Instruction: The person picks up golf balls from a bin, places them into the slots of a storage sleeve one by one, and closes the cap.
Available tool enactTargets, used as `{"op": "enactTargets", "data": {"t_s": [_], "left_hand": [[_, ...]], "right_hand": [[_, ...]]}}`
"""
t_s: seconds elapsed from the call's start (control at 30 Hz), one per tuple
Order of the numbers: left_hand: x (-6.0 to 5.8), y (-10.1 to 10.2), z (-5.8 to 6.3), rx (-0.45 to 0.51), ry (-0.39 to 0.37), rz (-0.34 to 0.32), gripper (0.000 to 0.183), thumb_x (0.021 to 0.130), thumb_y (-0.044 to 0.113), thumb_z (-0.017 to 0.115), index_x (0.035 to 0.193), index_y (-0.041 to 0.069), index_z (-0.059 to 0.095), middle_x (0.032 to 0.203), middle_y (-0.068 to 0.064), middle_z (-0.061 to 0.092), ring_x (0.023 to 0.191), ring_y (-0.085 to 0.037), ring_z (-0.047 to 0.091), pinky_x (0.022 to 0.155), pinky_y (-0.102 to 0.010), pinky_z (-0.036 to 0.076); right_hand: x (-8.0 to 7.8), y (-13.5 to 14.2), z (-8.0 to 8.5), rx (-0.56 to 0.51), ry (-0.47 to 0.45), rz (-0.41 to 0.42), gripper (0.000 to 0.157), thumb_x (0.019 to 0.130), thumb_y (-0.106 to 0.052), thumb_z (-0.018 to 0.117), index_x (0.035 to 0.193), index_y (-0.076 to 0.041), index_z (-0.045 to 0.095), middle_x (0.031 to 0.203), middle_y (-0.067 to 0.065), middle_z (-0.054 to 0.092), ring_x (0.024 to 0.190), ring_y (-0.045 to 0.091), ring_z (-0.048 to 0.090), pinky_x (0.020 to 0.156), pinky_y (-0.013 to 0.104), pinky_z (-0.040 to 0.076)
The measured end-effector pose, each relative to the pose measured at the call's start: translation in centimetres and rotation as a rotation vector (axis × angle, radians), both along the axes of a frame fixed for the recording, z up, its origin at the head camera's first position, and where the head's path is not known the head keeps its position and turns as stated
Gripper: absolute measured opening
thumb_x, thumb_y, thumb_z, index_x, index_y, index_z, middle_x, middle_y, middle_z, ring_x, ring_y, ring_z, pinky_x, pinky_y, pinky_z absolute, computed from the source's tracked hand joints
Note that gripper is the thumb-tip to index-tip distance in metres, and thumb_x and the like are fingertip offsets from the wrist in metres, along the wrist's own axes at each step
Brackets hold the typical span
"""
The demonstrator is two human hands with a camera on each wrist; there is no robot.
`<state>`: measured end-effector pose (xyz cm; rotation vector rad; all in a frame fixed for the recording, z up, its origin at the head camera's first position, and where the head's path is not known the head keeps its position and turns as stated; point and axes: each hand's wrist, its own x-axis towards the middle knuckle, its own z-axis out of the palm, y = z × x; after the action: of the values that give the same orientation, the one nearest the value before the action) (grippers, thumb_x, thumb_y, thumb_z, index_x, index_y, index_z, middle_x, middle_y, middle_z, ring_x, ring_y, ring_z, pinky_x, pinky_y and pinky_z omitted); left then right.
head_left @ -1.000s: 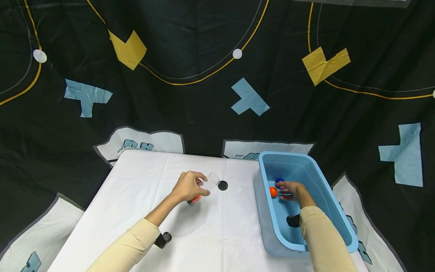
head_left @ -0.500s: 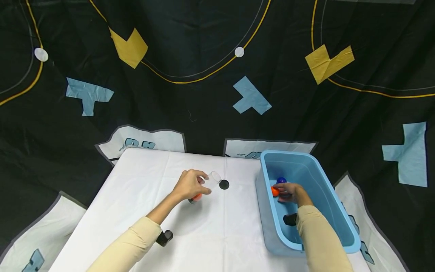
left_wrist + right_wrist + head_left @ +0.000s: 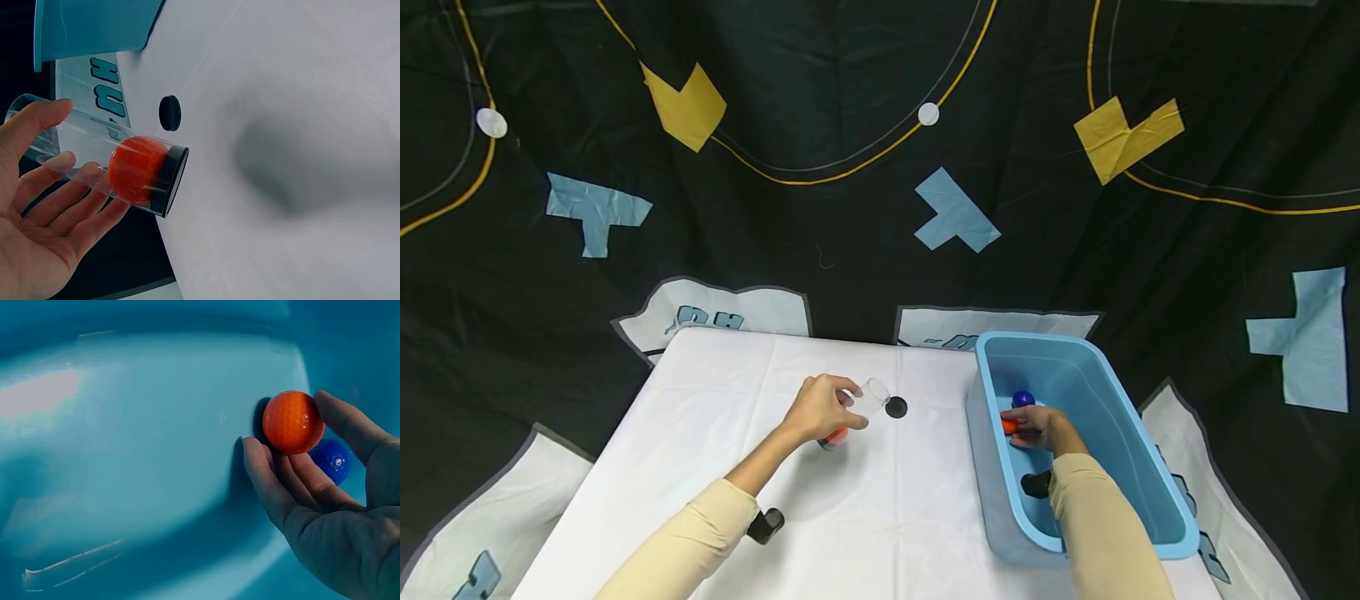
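My left hand (image 3: 823, 408) holds a clear plastic tube (image 3: 90, 134) tilted above the white table, thumb on one side and fingers on the other. An orange ball (image 3: 134, 169) sits inside at the tube's lower end, against a black end cap (image 3: 177, 181). The upper end looks uncapped. On the tabletop lies a loose round black cap (image 3: 170, 113). Down in the blue bin, my right hand (image 3: 331, 531) grips an orange golf ball (image 3: 290, 422) between thumb and fingers. A dark blue ball (image 3: 331, 461) rests in the bin, partly behind those fingers.
The blue bin (image 3: 981, 467), with high walls, stands at the table's right side. White cloth covers the table (image 3: 715, 375). A black curtain (image 3: 820, 242) with tape shapes hangs behind. Black wrist devices (image 3: 766, 526) sit under both forearms.
My right hand has moved slightly left within the bin and closed its fingers around the orange golf ball. The left hand keeps its hold on the tube, nearly still.
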<state>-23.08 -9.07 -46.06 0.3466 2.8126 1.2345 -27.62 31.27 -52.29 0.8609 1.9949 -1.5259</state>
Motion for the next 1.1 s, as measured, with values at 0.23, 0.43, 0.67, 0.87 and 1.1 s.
{"op": "enactTargets", "data": {"t_s": [0.23, 0.43, 0.67, 0.87, 1.1], "left_hand": [[0.0, -0.1, 0.1, -0.003, 0.004, -0.002, 0.039, 0.066, 0.02, 0.092, 0.101, 0.009, 0.079, 0.082, -0.001, 0.074, 0.081, -0.013, 0.068, 0.075, -0.034, 0.057], [0.0, -0.2, 0.2, -0.005, -0.004, 0.006, 0.036, 0.066, 0.021, 0.092, 0.099, 0.012, 0.079, 0.083, -0.001, 0.074, 0.081, -0.013, 0.068, 0.075, -0.034, 0.057], [0.2, -0.1, 0.1, 0.005, -0.005, 0.005, 0.035, 0.066, 0.021, 0.092, 0.097, 0.012, 0.078, 0.083, -0.003, 0.075, 0.08, -0.013, 0.068, 0.074, -0.034, 0.057], [0.2, 0.0, -0.1, 0.003, -0.016, -0.004, 0.036, 0.067, 0.021, 0.092, 0.099, 0.011, 0.078, 0.087, -0.009, 0.076, 0.08, -0.014, 0.068, 0.073, -0.034, 0.057], [0.2, -0.1, 0.1, -0.018, -0.001, 0.0, 0.035, 0.066, 0.021, 0.092, 0.098, 0.012, 0.078, 0.082, -0.001, 0.074, 0.08, -0.013, 0.068, 0.074, -0.033, 0.057]], "right_hand": [[-0.1, 0.7, -0.3, -0.05, 0.014, 0.032, 0.05, 0.094, -0.011, 0.069, 0.132, 0.009, 0.043, 0.109, 0.023, 0.054, 0.078, 0.024, 0.071, 0.081, 0.03, 0.06], [-0.1, 0.9, -0.1, -0.079, 0.019, 0.039, 0.052, 0.091, -0.007, 0.071, 0.132, 0.008, 0.044, 0.111, 0.024, 0.054, 0.082, 0.026, 0.07, 0.082, 0.031, 0.06], [-0.1, 0.6, 1.7, -0.094, 0.045, 0.013, 0.053, 0.092, -0.006, 0.07, 0.134, 0.008, 0.04, 0.103, 0.022, 0.062, 0.076, 0.027, 0.076, 0.078, 0.031, 0.06], [-0.4, 0.8, 4.4, -0.062, 0.092, 0.093, 0.054, 0.097, -0.01, 0.064, 0.138, 0.012, 0.037, 0.102, 0.023, 0.066, 0.075, 0.023, 0.076, 0.079, 0.03, 0.06], [-0.9, 0.7, 8.7, 0.005, 0.178, 0.208, 0.064, 0.098, -0.014, 0.064, 0.146, 0.013, 0.032, 0.127, 0.032, 0.059, 0.087, 0.023, 0.076, 0.084, 0.031, 0.06]]}}
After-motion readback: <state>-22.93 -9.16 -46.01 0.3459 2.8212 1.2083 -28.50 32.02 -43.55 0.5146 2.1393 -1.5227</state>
